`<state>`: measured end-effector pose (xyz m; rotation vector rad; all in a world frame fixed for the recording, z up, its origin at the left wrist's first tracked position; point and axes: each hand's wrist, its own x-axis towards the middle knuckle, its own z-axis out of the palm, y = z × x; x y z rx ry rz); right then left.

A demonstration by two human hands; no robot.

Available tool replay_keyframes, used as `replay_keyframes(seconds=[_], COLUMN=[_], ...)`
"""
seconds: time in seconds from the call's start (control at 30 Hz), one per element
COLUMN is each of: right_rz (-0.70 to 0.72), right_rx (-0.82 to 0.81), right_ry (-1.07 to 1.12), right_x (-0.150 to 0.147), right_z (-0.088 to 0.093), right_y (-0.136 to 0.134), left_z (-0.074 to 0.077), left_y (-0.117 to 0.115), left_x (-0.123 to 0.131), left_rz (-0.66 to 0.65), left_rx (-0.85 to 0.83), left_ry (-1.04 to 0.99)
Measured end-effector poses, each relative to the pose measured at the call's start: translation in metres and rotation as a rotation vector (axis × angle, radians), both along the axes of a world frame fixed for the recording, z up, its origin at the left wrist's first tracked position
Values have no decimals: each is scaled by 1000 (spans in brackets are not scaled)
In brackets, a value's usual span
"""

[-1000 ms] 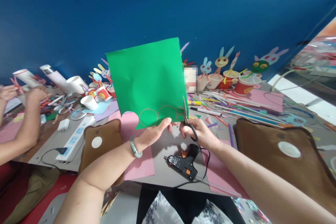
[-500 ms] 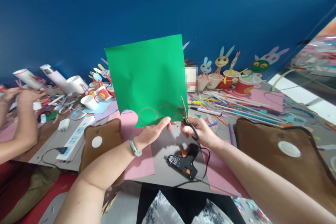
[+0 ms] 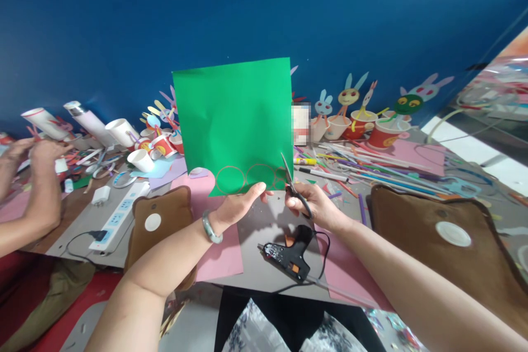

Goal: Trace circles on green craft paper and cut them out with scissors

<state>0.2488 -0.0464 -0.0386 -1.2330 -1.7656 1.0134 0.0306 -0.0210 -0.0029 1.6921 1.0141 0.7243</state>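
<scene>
A large green paper sheet [image 3: 235, 115] stands upright in front of me, with circles drawn along its lower edge and a rounded piece cut out of its lower left. My left hand [image 3: 243, 203] pinches that lower edge, thumb in front and fingers behind. In my right hand [image 3: 311, 206] are black-handled scissors [image 3: 290, 181], their blades pointing up at the sheet's lower right corner beside a small drawn circle. Below both hands a black hot glue gun [image 3: 289, 256] lies on the table.
Brown cushions [image 3: 449, 247] lie right and left, near pink paper [image 3: 223, 253]. A white power strip [image 3: 119, 217] is on the left. Paper straws and pens [image 3: 383, 173] spread at right, before cups with paper rabbits [image 3: 348, 96]. Another person's hands [image 3: 45, 154] work at far left.
The green sheet has turned slightly and its top has shifted a little right. The scissors' blades have tipped slightly left. My hands stay almost in place.
</scene>
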Motion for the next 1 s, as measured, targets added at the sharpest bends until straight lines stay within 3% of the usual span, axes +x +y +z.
replay_keyframes(seconds=[0.33,0.77,1.0], right_rz=[20,29,42], right_rx=[-30,-61,-64], right_ry=[-2,-25,-23], right_x=[4,4,5], right_z=[-6,-2,-5], right_y=[2,2,4], left_z=[-8,-19,-17], left_y=[3,12,11], left_x=[-2,-2,-2], left_rz=[61,164,191], left_rx=[-115,-81,-76], left_ry=[12,-114,-137])
